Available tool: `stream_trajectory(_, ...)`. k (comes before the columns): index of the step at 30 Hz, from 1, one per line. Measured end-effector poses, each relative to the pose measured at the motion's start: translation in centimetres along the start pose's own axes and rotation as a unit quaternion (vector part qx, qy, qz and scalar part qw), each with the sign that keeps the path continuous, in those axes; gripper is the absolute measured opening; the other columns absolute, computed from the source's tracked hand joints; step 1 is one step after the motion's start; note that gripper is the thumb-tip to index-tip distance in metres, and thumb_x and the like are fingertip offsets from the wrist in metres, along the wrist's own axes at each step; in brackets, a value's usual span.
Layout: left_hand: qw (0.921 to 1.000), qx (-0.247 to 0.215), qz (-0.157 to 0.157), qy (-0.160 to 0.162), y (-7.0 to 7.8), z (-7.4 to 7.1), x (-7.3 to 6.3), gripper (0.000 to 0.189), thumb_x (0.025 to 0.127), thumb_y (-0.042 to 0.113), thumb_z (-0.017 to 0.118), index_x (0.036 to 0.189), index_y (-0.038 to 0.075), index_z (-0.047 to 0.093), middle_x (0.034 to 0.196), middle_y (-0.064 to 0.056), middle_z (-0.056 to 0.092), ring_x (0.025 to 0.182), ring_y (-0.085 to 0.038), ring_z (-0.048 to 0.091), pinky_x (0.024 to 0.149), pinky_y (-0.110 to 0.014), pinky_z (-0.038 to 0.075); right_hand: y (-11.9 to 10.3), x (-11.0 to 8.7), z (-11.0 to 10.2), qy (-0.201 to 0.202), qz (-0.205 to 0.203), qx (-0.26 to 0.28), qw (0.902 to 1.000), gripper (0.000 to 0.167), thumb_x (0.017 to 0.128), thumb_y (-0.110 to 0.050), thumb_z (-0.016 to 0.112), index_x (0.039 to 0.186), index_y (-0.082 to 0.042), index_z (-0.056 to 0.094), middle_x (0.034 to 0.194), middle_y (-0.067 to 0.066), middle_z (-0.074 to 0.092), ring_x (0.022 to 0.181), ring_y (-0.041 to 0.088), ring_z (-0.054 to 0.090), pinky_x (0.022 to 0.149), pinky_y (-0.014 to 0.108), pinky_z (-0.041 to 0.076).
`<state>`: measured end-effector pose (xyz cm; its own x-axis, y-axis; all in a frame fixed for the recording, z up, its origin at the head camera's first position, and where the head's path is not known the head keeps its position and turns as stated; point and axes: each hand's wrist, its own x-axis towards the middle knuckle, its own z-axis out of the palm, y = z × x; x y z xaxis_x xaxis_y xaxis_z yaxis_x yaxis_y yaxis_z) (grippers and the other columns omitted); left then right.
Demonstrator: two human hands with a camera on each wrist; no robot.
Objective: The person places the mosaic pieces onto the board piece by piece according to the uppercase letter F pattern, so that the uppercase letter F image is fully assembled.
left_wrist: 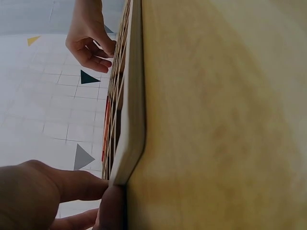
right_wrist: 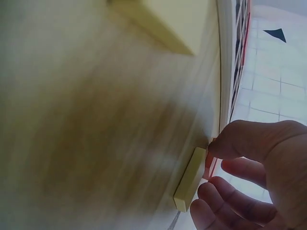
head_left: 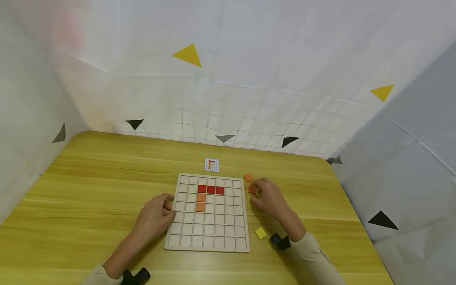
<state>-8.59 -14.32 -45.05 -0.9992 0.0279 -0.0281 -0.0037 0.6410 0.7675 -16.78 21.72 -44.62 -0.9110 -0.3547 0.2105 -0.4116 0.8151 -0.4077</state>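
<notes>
A pale wooden grid board [head_left: 226,231] lies on the table. Its upper part carries a row of three red tiles [head_left: 211,190], with two orange tiles [head_left: 200,202] running down from the left end. My left hand [head_left: 156,213] grips the board's left edge, thumb and a finger [left_wrist: 112,203] at the rim. Off the right side, my right hand [head_left: 269,200] pinches an orange tile [head_left: 252,189] between thumb and fingers; its pale wooden side [right_wrist: 191,179] shows in the right wrist view. Another orange tile [head_left: 248,177] lies just beyond that hand.
Nearer the front, a yellow tile [head_left: 261,233] lies right of the board. Behind the board is a small card [head_left: 211,164] printed with a coloured grid pattern. White sheets [head_left: 285,59] with triangle markers hang around the table [head_left: 89,198].
</notes>
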Motion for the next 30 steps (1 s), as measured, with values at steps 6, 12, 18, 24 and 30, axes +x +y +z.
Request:
stream_trajectory(6, 1.0, 0.003, 0.001, 0.002, 0.15, 0.04, 0.03, 0.039, 0.084, 0.006, 0.072, 0.121, -0.003, 0.063, 0.088, -0.003, 0.06, 0.076, -0.014, 0.06, 0.066, -0.033, 0.049, -0.06, 0.51, -0.03, -0.016, 0.013, -0.01, 0.9997, 0.03, 0.078, -0.003, 0.075, 0.108, -0.004, 0.073, 0.088, 0.007, 0.057, 0.072, 0.017, 0.047, 0.062, 0.034, 0.042)
stream_trajectory(12, 1.0, 0.003, -0.002, 0.002, 0.25, 0.04, 0.05, 0.04, 0.084, 0.007, 0.072, 0.121, -0.003, 0.063, 0.088, -0.003, 0.06, 0.076, -0.014, 0.06, 0.067, -0.033, 0.049, -0.12, 0.92, -0.06, -0.032, 0.012, -0.003, 0.9994, 0.027, 0.08, -0.001, 0.073, 0.107, -0.004, 0.074, 0.087, 0.006, 0.057, 0.07, 0.016, 0.046, 0.061, 0.033, 0.042)
stream_trajectory(18, 1.0, 0.004, -0.003, 0.003, 0.23, 0.06, 0.01, 0.039, 0.084, 0.007, 0.073, 0.121, -0.003, 0.063, 0.088, -0.003, 0.06, 0.076, -0.014, 0.06, 0.066, -0.033, 0.049, 0.09, 0.95, 0.06, -0.037, 0.011, 0.004, 0.9993, 0.024, 0.079, -0.001, 0.072, 0.102, -0.006, 0.074, 0.085, 0.004, 0.056, 0.07, 0.015, 0.047, 0.061, 0.032, 0.043)
stream_trajectory(24, 1.0, 0.006, 0.0, 0.003, 0.16, 0.07, -0.07, 0.039, 0.084, 0.007, 0.073, 0.12, -0.003, 0.063, 0.087, -0.002, 0.06, 0.075, -0.013, 0.06, 0.066, -0.033, 0.049, 0.42, 0.74, 0.23, -0.027, -0.002, 0.013, 0.9995, 0.022, 0.075, 0.0, 0.073, 0.095, -0.008, 0.073, 0.082, 0.002, 0.054, 0.07, 0.015, 0.045, 0.06, 0.032, 0.042)
stream_trajectory(30, 1.0, 0.004, -0.002, 0.004, 0.21, -0.1, -0.15, 0.038, 0.084, 0.006, 0.073, 0.12, -0.003, 0.064, 0.087, -0.003, 0.06, 0.075, -0.013, 0.061, 0.066, -0.033, 0.049, 0.43, 0.71, 0.34, -0.019, -0.016, 0.035, 0.9991, 0.023, 0.074, 0.001, 0.073, 0.096, -0.006, 0.072, 0.082, 0.003, 0.054, 0.07, 0.014, 0.044, 0.059, 0.03, 0.042)
